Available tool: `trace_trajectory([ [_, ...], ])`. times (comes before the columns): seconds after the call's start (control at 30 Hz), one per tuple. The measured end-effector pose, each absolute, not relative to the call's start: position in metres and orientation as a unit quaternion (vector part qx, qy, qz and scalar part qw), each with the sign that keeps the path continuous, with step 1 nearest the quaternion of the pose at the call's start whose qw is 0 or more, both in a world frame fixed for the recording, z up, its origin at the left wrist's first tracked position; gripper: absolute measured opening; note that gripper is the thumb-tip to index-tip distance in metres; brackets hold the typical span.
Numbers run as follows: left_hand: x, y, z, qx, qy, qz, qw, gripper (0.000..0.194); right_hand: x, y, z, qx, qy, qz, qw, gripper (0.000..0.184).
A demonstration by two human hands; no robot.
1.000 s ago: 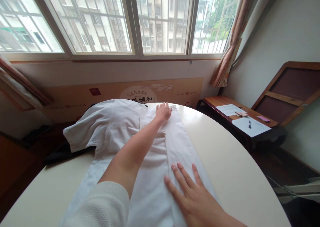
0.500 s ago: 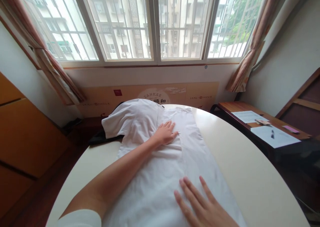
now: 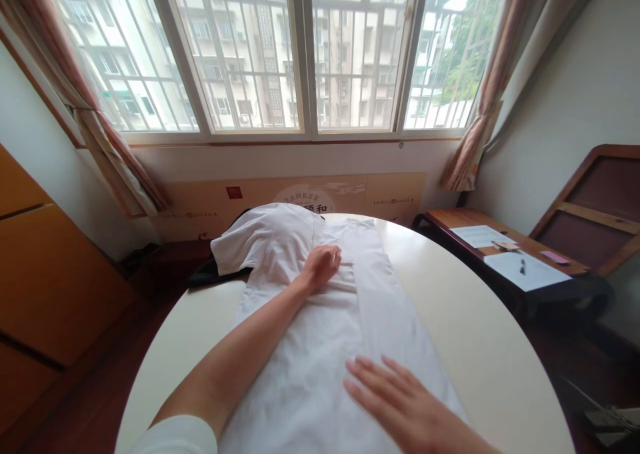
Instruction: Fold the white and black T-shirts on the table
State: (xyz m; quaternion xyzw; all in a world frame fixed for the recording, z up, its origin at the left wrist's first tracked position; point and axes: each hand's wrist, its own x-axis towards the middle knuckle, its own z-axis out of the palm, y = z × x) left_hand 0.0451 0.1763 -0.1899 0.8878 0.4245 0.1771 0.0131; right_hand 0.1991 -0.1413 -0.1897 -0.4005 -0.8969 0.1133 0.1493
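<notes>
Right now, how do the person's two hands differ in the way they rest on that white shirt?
The left hand reaches far up the white shirt, near its sleeve end, while the right hand lies at the near end. The left hand's fingers curl against the cloth where a folded edge runs; the right hand's fingers are spread flat. Both hands are empty and rest on the shirt on the round table.

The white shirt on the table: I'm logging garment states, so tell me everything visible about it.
The white shirt looks like thin woven cloth, laid flat lengthwise on the round cream table. Its right side is folded inward along a straight edge; the left short sleeve sticks out past the far rim. The left hand presses near the chest, the right hand lies flat on the lower part. Something dark lies under the sleeve.
</notes>
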Motion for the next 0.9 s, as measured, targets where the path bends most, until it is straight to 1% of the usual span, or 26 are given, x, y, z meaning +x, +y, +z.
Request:
trace_trajectory([
  [0.07, 0.032, 0.166, -0.183, 0.879, 0.428, 0.208, 0.022, 0.044, 0.209, -0.107, -0.173, -0.487, -0.855, 0.116, 0.138, 0.073],
  [0.13, 0.019, 0.155, -0.183, 0.875, 0.422, 0.233, 0.043, 0.044, 0.215, -0.075, -0.166, -0.550, -0.819, 0.125, 0.106, 0.076],
  [0.2, 0.009, 0.144, -0.190, 0.889, 0.396, 0.222, 0.065, 0.046, 0.215, -0.045, -0.167, -0.580, -0.800, 0.138, 0.066, 0.079],
  [0.3, -0.001, 0.126, -0.204, 0.914, 0.369, 0.151, 0.077, 0.058, 0.207, -0.008, -0.178, -0.596, -0.787, 0.154, 0.035, 0.080],
  [0.4, -0.006, 0.110, -0.212, 0.903, 0.408, 0.117, 0.065, 0.072, 0.200, 0.013, -0.187, -0.605, -0.781, 0.148, 0.050, 0.077],
  [0.5, -0.008, 0.099, -0.213, 0.871, 0.480, 0.087, 0.063, 0.087, 0.198, 0.013, -0.190, -0.606, -0.780, 0.144, 0.060, 0.079],
  [0.57, -0.007, 0.094, -0.211, 0.853, 0.513, 0.067, 0.069, 0.098, 0.199, 0.006, -0.189, -0.605, -0.780, 0.151, 0.047, 0.084],
  [0.63, -0.007, 0.095, -0.207, 0.852, 0.513, 0.063, 0.081, 0.103, 0.200, -0.001, -0.189, -0.609, -0.777, 0.156, 0.029, 0.087],
  [0.7, -0.011, 0.103, -0.197, 0.863, 0.486, 0.096, 0.101, 0.096, 0.200, -0.006, -0.188, -0.614, -0.773, 0.157, 0.019, 0.089],
  [0.8, -0.035, 0.131, -0.170, 0.834, 0.484, 0.248, 0.089, 0.074, 0.199, -0.008, -0.188, -0.620, -0.769, 0.153, 0.013, 0.090],
  [0.87, -0.064, 0.157, -0.149, 0.747, 0.562, 0.351, 0.056, 0.068, 0.198, -0.008, -0.189, -0.624, -0.767, 0.150, 0.010, 0.091],
  [0.9, -0.080, 0.170, -0.140, 0.684, 0.622, 0.379, 0.045, 0.068, 0.197, -0.008, -0.189, -0.624, -0.767, 0.149, 0.010, 0.092],
])
